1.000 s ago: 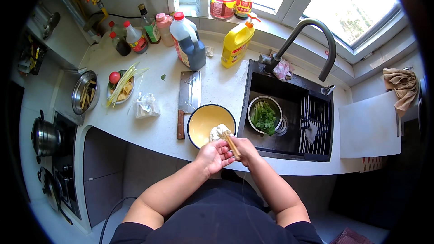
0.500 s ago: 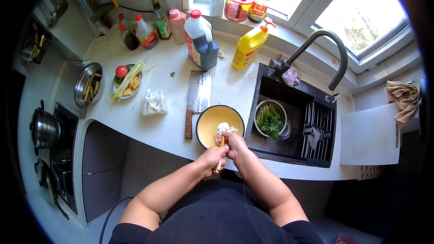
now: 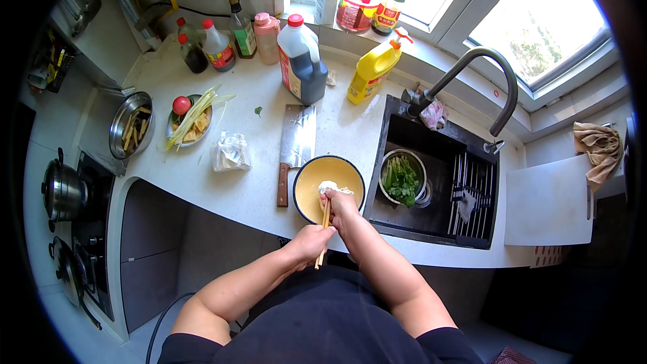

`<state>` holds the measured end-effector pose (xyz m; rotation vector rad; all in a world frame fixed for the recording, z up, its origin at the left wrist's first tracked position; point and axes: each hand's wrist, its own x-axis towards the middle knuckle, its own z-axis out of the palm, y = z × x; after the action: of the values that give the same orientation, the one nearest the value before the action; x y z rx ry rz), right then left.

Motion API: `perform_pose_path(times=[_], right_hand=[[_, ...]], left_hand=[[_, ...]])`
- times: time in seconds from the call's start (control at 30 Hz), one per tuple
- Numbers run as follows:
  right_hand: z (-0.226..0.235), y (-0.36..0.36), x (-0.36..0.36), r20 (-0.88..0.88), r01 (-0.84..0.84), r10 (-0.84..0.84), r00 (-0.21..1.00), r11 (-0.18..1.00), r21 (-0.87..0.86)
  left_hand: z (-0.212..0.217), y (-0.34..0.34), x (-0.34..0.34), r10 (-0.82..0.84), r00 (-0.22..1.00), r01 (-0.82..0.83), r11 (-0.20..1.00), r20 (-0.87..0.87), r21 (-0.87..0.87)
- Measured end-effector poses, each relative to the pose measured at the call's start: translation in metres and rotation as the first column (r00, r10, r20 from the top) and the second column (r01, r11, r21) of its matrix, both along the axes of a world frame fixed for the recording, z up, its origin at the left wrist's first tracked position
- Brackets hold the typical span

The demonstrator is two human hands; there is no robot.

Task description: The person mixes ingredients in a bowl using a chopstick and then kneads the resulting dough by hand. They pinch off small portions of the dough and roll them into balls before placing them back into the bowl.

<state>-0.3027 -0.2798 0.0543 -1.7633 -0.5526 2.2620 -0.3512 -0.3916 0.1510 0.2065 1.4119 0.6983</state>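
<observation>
Gripping 2 chopsticks (image 3: pixel 327 215) w/ L hand (image 3: pixel 311 241) nr bowl (image 3: pixel 319 172).

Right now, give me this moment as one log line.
left hand: holding chopsticks | right hand: at white lump inside yellow bowl | cleaver: left of bowl | leafy greens: in sink

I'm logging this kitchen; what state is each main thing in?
Left hand, closed on chopsticks
Right hand, closed at their upper ends
Yellow bowl, upright, holding white doughy mass
Cleaver, lying flat
Red-capped jug, closed, partly filled
Faucet, no water seen running
Leafy greens, bunched
Tomato, apparently whole
Plastic bag, crumpled
</observation>
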Motion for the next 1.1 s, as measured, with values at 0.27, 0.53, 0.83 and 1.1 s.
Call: perform_pose_path(times=[0.27, 0.53, 0.83, 1.1], right_hand=[[-0.049, 0.003, -0.006, 0.068, 0.092, -0.099, 0.993, 0.991, 0.092], [0.028, 0.018, 0.029, -0.056, -0.352, 0.348, 0.936, 0.925, -0.143], [0.055, 0.003, 0.037, -0.066, -0.345, 0.358, 0.931, 0.925, 0.159], [0.035, 0.010, 0.059, 0.648, -0.676, 0.260, 0.716, 0.023, 0.737]], left_hand=[[0.023, -0.027, -0.005, -0.041, 0.999, 0.041, 0.999, 0.015, 0.023], [0.013, -0.043, -0.027, -0.032, 0.996, 0.043, 0.991, -0.088, 0.128], [-0.001, -0.025, -0.007, -0.174, 0.890, 0.280, 0.938, -0.422, 0.205], [-0.030, -0.035, -0.019, -0.042, 0.800, 0.227, 0.945, -0.598, 0.236]])
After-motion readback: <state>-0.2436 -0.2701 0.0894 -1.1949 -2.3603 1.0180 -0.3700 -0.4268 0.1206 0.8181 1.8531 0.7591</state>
